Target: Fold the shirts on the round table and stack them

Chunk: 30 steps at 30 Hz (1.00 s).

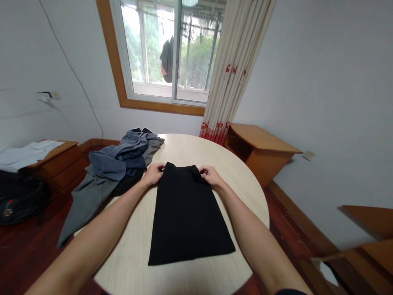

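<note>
A black garment lies flat and folded lengthwise on the round pale wooden table, reaching toward me. My left hand pinches its far left corner. My right hand pinches its far right corner, where the cloth is slightly bunched. Both hands have fingers closed on the fabric at the far edge.
A heap of grey and blue clothes lies on the table's left side and hangs over its edge. A wooden cabinet stands to the right by the curtain. A low dresser with white cloth and a dark bag are left.
</note>
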### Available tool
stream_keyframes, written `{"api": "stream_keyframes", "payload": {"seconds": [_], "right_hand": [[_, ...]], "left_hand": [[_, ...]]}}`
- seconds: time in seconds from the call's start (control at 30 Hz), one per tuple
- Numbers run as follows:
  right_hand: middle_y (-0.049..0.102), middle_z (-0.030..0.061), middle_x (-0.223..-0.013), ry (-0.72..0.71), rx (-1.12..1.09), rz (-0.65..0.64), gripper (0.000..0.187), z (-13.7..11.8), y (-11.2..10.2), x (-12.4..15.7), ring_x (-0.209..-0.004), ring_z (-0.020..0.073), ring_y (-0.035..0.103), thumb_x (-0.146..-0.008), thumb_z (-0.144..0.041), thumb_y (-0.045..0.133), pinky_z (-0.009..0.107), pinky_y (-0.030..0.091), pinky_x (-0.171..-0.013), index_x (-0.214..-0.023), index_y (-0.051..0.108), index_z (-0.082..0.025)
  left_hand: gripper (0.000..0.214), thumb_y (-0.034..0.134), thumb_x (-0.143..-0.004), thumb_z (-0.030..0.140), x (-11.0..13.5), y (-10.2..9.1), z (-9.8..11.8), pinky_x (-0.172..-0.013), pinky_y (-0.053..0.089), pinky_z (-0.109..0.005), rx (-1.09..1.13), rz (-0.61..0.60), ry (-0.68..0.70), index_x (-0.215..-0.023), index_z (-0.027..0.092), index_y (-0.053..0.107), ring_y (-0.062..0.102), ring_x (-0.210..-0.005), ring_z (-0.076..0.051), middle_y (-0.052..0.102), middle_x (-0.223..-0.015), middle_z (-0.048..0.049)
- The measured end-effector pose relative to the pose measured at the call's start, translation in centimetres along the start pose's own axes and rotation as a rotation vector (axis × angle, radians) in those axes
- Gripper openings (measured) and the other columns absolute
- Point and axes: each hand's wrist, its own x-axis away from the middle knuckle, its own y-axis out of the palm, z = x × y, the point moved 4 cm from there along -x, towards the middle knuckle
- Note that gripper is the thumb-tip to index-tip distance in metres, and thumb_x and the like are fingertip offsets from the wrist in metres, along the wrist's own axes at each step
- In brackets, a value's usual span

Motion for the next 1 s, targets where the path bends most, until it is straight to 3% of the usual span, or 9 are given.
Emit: {"api": "stream_keyframes", "payload": {"seconds": [0.13, 0.33, 0.63, 0.73, 0.83, 1.0], "right_hand": [[0.062, -0.0006, -0.064, -0.005, -0.107, 0.071, 0.023, -0.2, 0.1, 0.0, -0.056, 0.0117, 0.05, -0.06, -0.033, 0.072, 0.022, 0.036, -0.051, -0.076, 0.064, -0.018], [0.062, -0.0019, -0.064, -0.026, 0.12, 0.043, 0.018, 0.5, 0.9, -0.3, -0.056, 0.0114, 0.049, -0.059, -0.031, 0.067, 0.023, 0.036, -0.054, -0.072, 0.065, -0.018], [0.066, 0.0014, -0.069, -0.061, 0.03, 0.098, 0.022, 0.1, 0.9, -0.6, -0.063, 0.015, 0.056, -0.061, -0.037, 0.067, 0.026, 0.043, -0.059, -0.073, 0.066, -0.018], [0.063, 0.0003, -0.067, -0.063, 0.107, 0.069, 0.02, 0.1, 1.2, -0.5, -0.06, 0.0139, 0.054, -0.059, -0.034, 0.068, 0.026, 0.041, -0.058, -0.072, 0.065, -0.018], [0.063, 0.0005, -0.07, -0.098, 0.208, 0.124, 0.02, 0.0, 1.1, -0.5, -0.06, 0.0126, 0.052, -0.06, -0.033, 0.068, 0.025, 0.041, -0.058, -0.072, 0.065, -0.017], [0.065, 0.0025, -0.075, -0.032, 0.109, 0.172, 0.033, 0.0, 0.7, -0.3, -0.064, 0.0142, 0.054, -0.07, -0.049, 0.067, 0.025, 0.042, -0.059, -0.081, 0.067, -0.017]], "left_hand": [[0.033, 0.073, -0.069, 0.039, 0.0, 0.0, 0.1, -0.072, 0.053, -0.03, 0.005, 0.042, 0.015, -0.088, 0.013, 0.074, 0.067, -0.074, -0.021, 0.076, -0.086, -0.0081], [0.03, 0.069, -0.071, 0.036, 0.7, 1.0, 0.9, -0.082, 0.052, -0.034, -0.17, -0.05, 0.042, -0.09, 0.015, 0.076, 0.068, -0.089, -0.026, 0.076, -0.089, -0.0047], [0.025, 0.063, -0.077, 0.034, 0.5, 0.9, 1.7, -0.077, 0.052, -0.03, -0.137, 0.072, 0.041, -0.09, 0.015, 0.072, 0.066, -0.081, -0.021, 0.075, -0.089, -0.0066], [0.024, 0.062, -0.076, 0.031, 0.5, 1.5, 1.2, -0.083, 0.051, -0.033, -0.253, -0.02, 0.046, -0.094, 0.017, 0.072, 0.067, -0.089, -0.024, 0.075, -0.095, -0.007], [0.023, 0.059, -0.078, 0.028, 0.6, 1.4, 1.1, -0.087, 0.049, -0.034, -0.411, 0.005, 0.038, -0.094, 0.019, 0.072, 0.066, -0.097, -0.027, 0.074, -0.102, -0.0084], [0.022, 0.058, -0.08, 0.033, 0.7, 0.8, 1.6, -0.076, 0.049, -0.03, -0.388, 0.051, 0.011, -0.088, 0.017, 0.071, 0.064, -0.081, -0.023, 0.072, -0.086, -0.0067]]}}
